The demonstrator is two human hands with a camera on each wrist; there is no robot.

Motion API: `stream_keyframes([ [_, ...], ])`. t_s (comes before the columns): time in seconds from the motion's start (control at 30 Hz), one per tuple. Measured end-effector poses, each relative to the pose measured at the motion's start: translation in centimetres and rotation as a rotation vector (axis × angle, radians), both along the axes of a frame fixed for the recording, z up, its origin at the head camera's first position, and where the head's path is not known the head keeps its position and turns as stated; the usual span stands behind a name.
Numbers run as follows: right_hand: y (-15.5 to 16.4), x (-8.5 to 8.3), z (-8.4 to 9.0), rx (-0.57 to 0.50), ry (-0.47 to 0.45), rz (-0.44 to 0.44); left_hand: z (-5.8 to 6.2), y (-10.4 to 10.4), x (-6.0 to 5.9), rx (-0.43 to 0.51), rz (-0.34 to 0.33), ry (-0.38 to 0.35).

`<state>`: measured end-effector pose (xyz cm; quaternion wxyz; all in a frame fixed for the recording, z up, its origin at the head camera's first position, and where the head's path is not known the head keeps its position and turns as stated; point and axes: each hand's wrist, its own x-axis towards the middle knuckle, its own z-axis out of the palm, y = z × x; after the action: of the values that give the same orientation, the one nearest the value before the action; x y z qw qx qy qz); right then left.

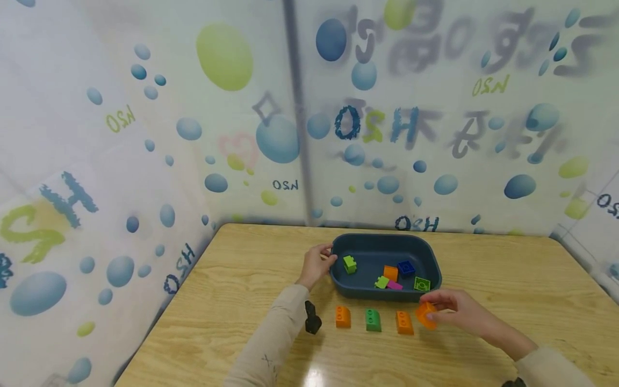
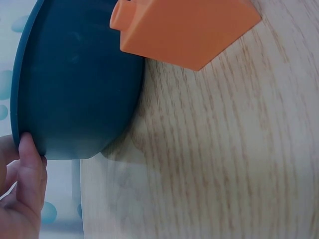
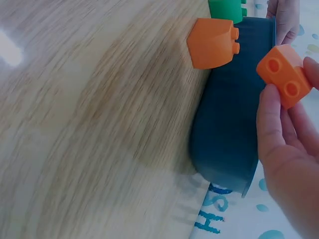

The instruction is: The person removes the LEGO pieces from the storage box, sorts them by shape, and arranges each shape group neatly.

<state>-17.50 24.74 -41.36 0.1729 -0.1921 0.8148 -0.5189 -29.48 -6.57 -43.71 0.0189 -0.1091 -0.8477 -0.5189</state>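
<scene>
A dark blue tray [image 1: 430, 258] stands on the wooden table and holds several small bricks: green [image 1: 350, 264], orange [image 1: 390, 273], blue [image 1: 406, 268], pink [image 1: 395, 285]. My left hand [image 1: 316, 263] grips the tray's left rim [image 2: 30, 99], fingers [image 2: 30, 164] curled over its edge. My right hand [image 1: 452, 309] pinches an orange brick [image 1: 426, 314] just in front of the tray; the right wrist view shows that held orange brick [image 3: 284, 74] with its underside holes outward. In front of the tray lie in a row an orange brick [image 1: 343, 316], a green brick [image 1: 373, 320] and another orange brick [image 1: 404, 322].
A small black object [image 1: 312, 320] lies by my left forearm. Printed curtain walls close in the table at the back and left [image 1: 145, 177]. Bare tabletop [image 1: 532, 279] stretches to the right of the tray and in front of the bricks.
</scene>
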Motion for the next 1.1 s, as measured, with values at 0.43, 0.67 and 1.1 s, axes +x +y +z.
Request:
stream_keyframes([
  [0.43, 1.2, 0.1, -1.9, 0.098, 0.068, 0.025, 0.0, 0.0, 0.1, 0.007, -0.001, 0.008],
  [0.67, 1.3, 0.1, -2.4, 0.208, 0.127, -0.037, 0.1, 0.0, 0.1, 0.020, -0.003, -0.006],
  [1.1, 0.7, -0.7, -2.6, 0.376, 0.216, -0.092, 0.1, 0.1, 0.1, 0.015, 0.006, -0.009],
])
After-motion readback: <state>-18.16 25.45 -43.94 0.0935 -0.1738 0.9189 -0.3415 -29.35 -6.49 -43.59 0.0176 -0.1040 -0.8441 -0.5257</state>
